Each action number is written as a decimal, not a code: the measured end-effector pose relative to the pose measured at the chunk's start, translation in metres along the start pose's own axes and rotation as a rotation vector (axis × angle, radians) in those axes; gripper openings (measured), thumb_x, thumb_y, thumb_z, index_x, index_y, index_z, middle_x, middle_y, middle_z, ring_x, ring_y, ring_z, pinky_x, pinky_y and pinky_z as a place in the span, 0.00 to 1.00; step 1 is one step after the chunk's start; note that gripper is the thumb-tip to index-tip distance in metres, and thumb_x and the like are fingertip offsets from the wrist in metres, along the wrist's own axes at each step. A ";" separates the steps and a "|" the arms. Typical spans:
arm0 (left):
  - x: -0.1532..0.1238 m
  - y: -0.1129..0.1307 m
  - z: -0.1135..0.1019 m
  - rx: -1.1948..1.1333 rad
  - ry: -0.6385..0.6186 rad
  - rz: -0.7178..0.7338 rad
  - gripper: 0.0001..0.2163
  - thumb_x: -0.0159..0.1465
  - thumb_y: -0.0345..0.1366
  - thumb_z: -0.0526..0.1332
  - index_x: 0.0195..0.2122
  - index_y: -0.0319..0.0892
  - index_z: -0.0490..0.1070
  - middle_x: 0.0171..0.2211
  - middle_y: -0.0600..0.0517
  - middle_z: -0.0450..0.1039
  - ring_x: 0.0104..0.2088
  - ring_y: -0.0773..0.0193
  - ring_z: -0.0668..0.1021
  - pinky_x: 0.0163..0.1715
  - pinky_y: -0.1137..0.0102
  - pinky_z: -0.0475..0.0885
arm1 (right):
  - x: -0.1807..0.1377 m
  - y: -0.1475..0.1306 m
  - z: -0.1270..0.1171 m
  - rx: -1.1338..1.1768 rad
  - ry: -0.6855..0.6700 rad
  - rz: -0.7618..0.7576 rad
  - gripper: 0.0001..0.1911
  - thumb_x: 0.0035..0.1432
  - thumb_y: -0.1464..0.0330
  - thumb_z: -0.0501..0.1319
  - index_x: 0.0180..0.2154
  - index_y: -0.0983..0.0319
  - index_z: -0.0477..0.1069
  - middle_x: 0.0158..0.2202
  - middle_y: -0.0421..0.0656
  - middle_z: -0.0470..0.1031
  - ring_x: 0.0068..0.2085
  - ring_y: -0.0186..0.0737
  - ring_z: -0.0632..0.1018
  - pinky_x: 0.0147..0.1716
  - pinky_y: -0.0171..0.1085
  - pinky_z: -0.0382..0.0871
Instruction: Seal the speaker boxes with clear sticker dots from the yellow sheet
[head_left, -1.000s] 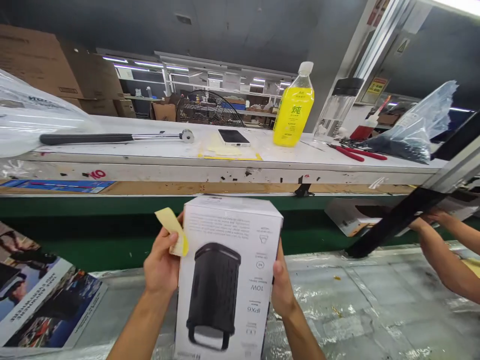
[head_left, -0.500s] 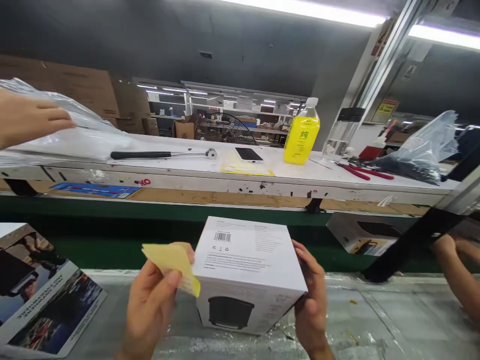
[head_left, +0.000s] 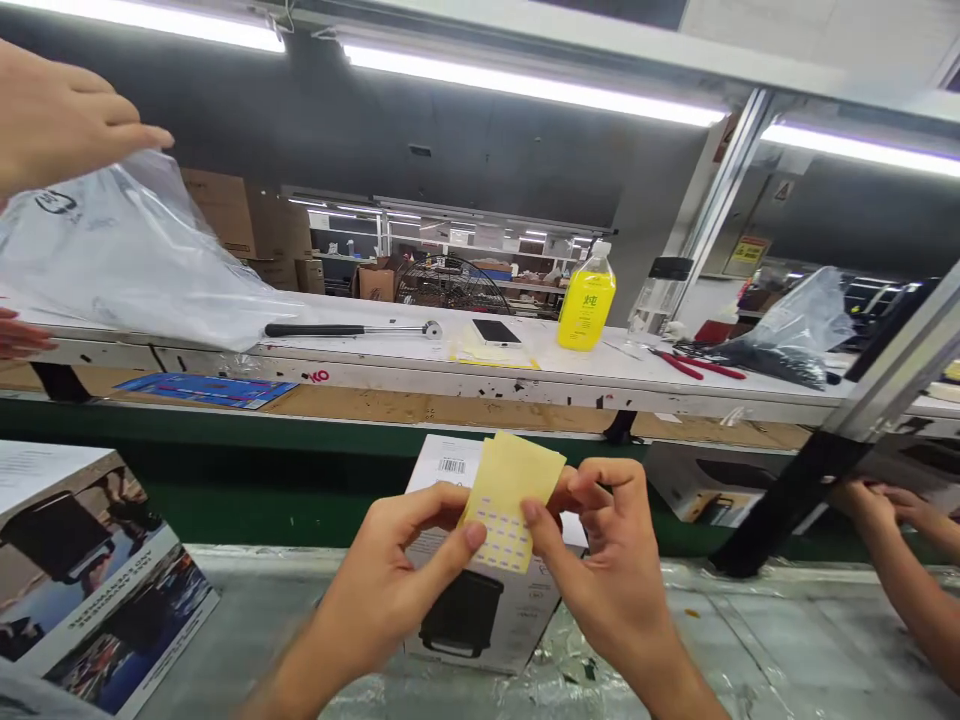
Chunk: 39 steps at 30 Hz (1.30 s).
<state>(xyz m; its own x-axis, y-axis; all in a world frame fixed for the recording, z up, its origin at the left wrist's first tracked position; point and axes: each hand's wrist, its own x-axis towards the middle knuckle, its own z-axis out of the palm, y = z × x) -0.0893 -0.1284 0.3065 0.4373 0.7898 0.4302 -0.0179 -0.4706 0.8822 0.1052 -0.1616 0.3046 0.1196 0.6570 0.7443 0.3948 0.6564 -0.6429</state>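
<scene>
Both my hands hold a yellow sheet of small printed stickers (head_left: 506, 510) in front of a white product box. My left hand (head_left: 405, 570) pinches its left edge between thumb and fingers. On the right edge, the thumb and fingers of my right hand (head_left: 607, 550) are closed as well. Rows of small purple-printed labels cover the sheet's lower half. Behind it stands the white box (head_left: 457, 625), with a barcode on top and a picture of a dark container on its front. The sheet and my hands cover part of the box.
A printed box (head_left: 112, 580) stands at left. On the shelf (head_left: 405, 375) are a hammer-like tool (head_left: 337, 330), a phone (head_left: 496, 333), a yellow bottle (head_left: 586, 300) and red-handled pliers (head_left: 697, 367). Another person's hand (head_left: 67, 120) lifts a plastic bag (head_left: 142, 260); other hands (head_left: 877, 505) are at right.
My right hand has left the box and taken hold of the sticker sheet. My left hand has brought the sheet rightward in front of the box. The co-worker's hand has raised the plastic bag.
</scene>
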 end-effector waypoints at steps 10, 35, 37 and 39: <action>0.005 0.007 0.003 0.275 0.069 0.204 0.10 0.73 0.37 0.61 0.51 0.51 0.80 0.46 0.59 0.85 0.43 0.71 0.83 0.46 0.79 0.72 | 0.014 -0.023 -0.003 -0.611 0.014 -0.538 0.09 0.64 0.77 0.68 0.43 0.60 0.77 0.43 0.46 0.71 0.42 0.42 0.70 0.42 0.43 0.67; -0.049 -0.101 -0.071 -0.545 0.655 -0.242 0.13 0.59 0.43 0.75 0.40 0.42 0.78 0.33 0.53 0.81 0.34 0.63 0.79 0.36 0.74 0.75 | 0.092 -0.021 0.034 -0.236 -0.859 0.220 0.03 0.59 0.71 0.64 0.35 0.59 0.77 0.34 0.39 0.77 0.35 0.37 0.74 0.34 0.36 0.68; -0.073 -0.127 -0.066 -0.642 0.637 -0.375 0.14 0.55 0.43 0.76 0.36 0.43 0.77 0.28 0.55 0.76 0.28 0.66 0.74 0.30 0.75 0.71 | 0.094 -0.012 0.043 -0.270 -0.951 0.204 0.04 0.60 0.71 0.63 0.35 0.60 0.77 0.35 0.39 0.77 0.34 0.36 0.74 0.32 0.35 0.66; -0.097 -0.153 -0.053 -0.700 0.617 -0.483 0.14 0.53 0.43 0.76 0.33 0.42 0.76 0.26 0.56 0.73 0.26 0.67 0.71 0.29 0.75 0.68 | 0.094 -0.007 0.052 -0.286 -0.997 0.163 0.05 0.60 0.74 0.61 0.33 0.60 0.76 0.32 0.38 0.76 0.31 0.34 0.73 0.30 0.33 0.64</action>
<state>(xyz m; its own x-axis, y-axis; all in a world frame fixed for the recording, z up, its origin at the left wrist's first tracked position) -0.1764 -0.1121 0.1403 0.0057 0.9890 -0.1476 -0.5653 0.1250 0.8154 0.0663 -0.0854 0.3700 -0.5625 0.8226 0.0834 0.6572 0.5060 -0.5586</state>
